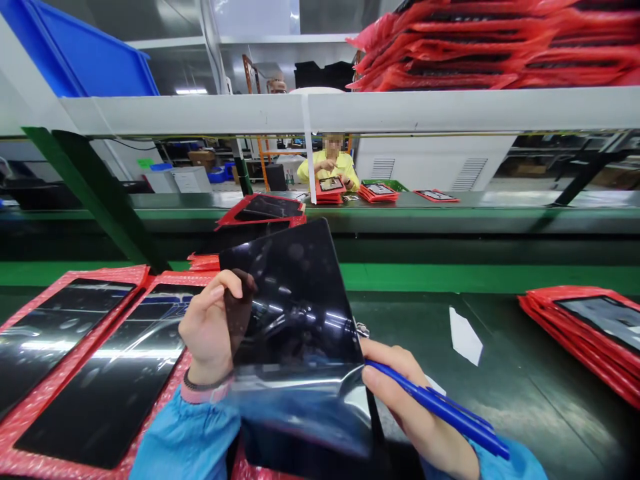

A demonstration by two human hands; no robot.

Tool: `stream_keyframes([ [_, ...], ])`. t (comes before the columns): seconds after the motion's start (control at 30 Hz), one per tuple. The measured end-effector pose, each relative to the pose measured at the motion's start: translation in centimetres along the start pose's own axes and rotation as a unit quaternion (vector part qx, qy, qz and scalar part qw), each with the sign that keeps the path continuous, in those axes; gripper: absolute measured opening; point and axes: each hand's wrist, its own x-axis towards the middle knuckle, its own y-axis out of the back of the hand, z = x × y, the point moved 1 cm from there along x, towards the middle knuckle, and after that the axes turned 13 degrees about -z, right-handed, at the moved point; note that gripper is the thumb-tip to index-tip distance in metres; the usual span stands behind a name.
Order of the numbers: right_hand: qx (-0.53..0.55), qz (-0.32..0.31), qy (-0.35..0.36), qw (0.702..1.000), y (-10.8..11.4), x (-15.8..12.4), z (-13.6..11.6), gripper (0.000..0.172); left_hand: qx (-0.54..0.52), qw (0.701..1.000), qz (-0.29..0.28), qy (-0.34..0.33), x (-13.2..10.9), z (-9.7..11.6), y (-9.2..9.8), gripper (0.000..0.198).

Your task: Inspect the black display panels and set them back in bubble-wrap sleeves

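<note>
A glossy black screen panel [295,287] stands tilted up before me, with a clear film [310,400] sagging across its lower part. The curled fingers of my left hand [210,323] grip the panel's upper left edge; a darker patch beside them is skin through film or a reflection. My right hand [405,387] is closed at the lower right edge, pinching the panel's side between thumb and fingers. A blue pen [440,410] also lies in that hand, pointing down to the right. Behind the panel, its far side and some fingertips are hidden.
At left, black panels [105,373] lie on red bubble-wrap pouches [75,413]. More pouches [590,347] are stacked at right, near a white paper scrap [465,337]. A shelf beam [350,110] crosses overhead, carrying a blue bin [90,53] and red packs [500,50]. A person [330,167] works opposite.
</note>
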Motion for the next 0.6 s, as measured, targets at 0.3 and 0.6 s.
stream_keyframes([
  [0.3,0.014,-0.084,0.102,0.991,-0.4,1.1,-1.0,0.038,0.021,0.998,-0.053,-0.016,-0.8,0.4,-1.0,0.021],
  [0.6,-0.138,0.05,0.133,0.98,-1.6,-0.2,2.0,0.087,0.041,0.994,-0.066,-0.075,-1.0,0.2,-0.8,0.021],
])
